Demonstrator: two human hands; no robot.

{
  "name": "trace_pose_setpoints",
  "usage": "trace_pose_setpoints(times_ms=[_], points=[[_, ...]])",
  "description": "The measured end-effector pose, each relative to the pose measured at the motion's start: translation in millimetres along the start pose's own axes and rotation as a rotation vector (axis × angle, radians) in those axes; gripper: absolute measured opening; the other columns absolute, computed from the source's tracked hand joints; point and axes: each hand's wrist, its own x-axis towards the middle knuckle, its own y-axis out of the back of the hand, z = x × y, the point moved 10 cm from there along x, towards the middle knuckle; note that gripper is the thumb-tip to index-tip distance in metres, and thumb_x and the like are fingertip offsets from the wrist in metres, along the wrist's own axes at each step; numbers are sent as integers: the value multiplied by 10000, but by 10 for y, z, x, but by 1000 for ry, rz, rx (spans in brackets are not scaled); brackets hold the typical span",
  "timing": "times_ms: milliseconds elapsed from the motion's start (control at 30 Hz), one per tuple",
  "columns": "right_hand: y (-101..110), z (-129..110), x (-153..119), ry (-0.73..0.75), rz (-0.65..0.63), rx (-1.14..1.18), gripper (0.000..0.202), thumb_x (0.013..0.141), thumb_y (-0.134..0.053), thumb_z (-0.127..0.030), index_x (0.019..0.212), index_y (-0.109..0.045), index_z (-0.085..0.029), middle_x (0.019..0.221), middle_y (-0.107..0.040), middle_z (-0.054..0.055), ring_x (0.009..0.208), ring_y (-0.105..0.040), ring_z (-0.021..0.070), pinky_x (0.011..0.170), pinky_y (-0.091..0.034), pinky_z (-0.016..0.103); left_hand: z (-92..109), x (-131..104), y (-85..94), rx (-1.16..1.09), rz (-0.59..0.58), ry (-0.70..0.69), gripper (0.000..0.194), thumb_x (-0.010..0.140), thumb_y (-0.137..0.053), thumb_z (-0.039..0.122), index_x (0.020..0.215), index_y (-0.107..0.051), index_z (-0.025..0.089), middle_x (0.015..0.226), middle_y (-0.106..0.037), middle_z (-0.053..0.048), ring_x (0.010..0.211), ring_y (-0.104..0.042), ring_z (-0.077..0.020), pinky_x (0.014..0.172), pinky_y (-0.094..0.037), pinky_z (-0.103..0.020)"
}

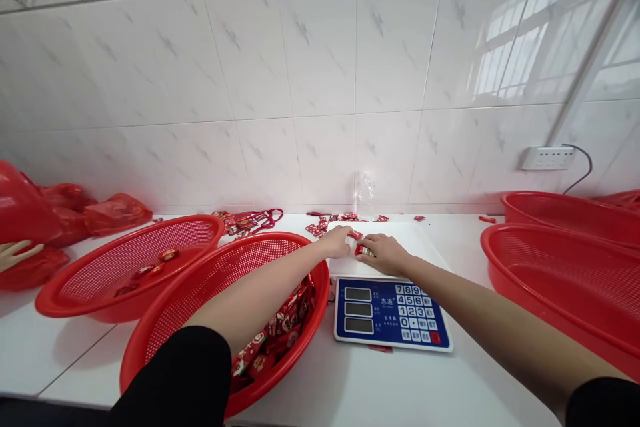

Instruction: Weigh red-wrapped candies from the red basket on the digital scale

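Observation:
My left hand (336, 242) reaches over the white weighing platform (423, 240), fingers closed at the edge of a small red packet (355, 234). Facing it, my right hand (386, 254) curls round another red wrapped packet (365, 251), low over the same platform. In front of both hands is the scale's blue keypad panel (385, 313) with three dark displays. Under my left forearm stands a red basket (220, 280) with many red wrapped packets (285, 327) inside.
Farther left, a second red basket (195, 230) holds several packets. Red plastic bags (117, 212) lie behind it, and another person's hand (20, 253) shows at the left edge. Loose packets and a clear bottle (367, 197) line the wall. Red baskets (560, 267) stand at right.

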Motion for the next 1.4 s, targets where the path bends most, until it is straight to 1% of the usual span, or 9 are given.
trace_pose_setpoints(times_ms=[167, 300, 433, 567, 700, 967, 1133, 1267, 1400], points=[[107, 67, -68, -51, 71, -62, 466, 848, -375, -587, 1074, -589, -240, 995, -610, 84, 910, -570, 219, 741, -392, 291, 167, 225, -118, 134, -69, -102, 664, 700, -551, 142, 1339, -380, 204, 1456, -316, -89, 1296, -353, -251, 1021, -327, -319], [152, 182, -102, -137, 81, -23, 401, 852, -405, -547, 1049, -588, -249, 961, -630, 57, 838, -595, 197, 664, -373, 264, 254, 339, -105, 81, -67, -78, 385, 685, -578, 111, 1059, -622, 189, 1187, -600, -100, 1125, -526, -265, 939, -400, -336], [201, 346, -116, -239, 99, 102, 447, 840, -444, -525, 1209, -500, -280, 1016, -660, 49, 880, -606, 217, 657, -371, 268, 354, 336, -10, 13, -25, -73, 275, 714, -545, 99, 961, -635, 180, 996, -664, -90, 960, -602, -239, 836, -462, -330], [240, 441, -102, -299, 111, 208, 626, 827, -457, -517, 1386, -268, -310, 1036, -670, 45, 853, -623, 228, 612, -368, 263, 466, 312, -83, -478, -126, -46, 418, 757, -485, 89, 1162, -507, 189, 909, -660, -78, 751, -636, -174, 694, -514, -295], [331, 443, -86, -300, 122, 152, 467, 843, -443, -420, 1292, -409, -298, 986, -682, 38, 822, -624, 208, 597, -351, 249, 494, 269, -191, -1033, -181, 88, 602, 739, -513, 57, 1306, -345, 171, 821, -639, -61, 631, -626, -137, 685, -530, -305], [736, 467, -202, -271, 174, 50, 195, 786, -492, -270, 964, -570, -271, 891, -682, 5, 761, -592, 172, 556, -293, 236, 788, 219, -89, -1266, -214, 77, 706, 773, -483, 94, 1392, -168, 222, 936, -633, -71, 671, -651, -136, 738, -537, -342], [1062, 817, -543, -305, 277, -2, 188, 811, -468, -313, 975, -553, -275, 863, -685, -3, 719, -598, 159, 561, -325, 235, 1023, 267, -104, -897, -189, 1, 686, 787, -535, 237, 1390, -207, 237, 1117, -590, -117, 850, -646, -188, 760, -515, -342], [1187, 1461, -1060, -489, 219, -110, 250, 842, -395, -361, 985, -572, -258, 825, -681, 51, 704, -615, 185, 570, -364, 274, 1238, 306, -271, -274, -121, -200, 567, 774, -568, 349, 1304, -403, 232, 1261, -533, -115, 1130, -520, -270, 937, -406, -384], [1181, 2072, -1694, -633, 151, -171, 288, 849, -343, -349, 870, -603, -227, 765, -669, 128, 602, -614, 218, 534, -381, 342, 1456, 350, -566, 2, -165, -348, 540, 803, -511, 381, 1314, -407, 241, 1336, -469, -107, 1202, -448, -293, 972, -363, -403]])
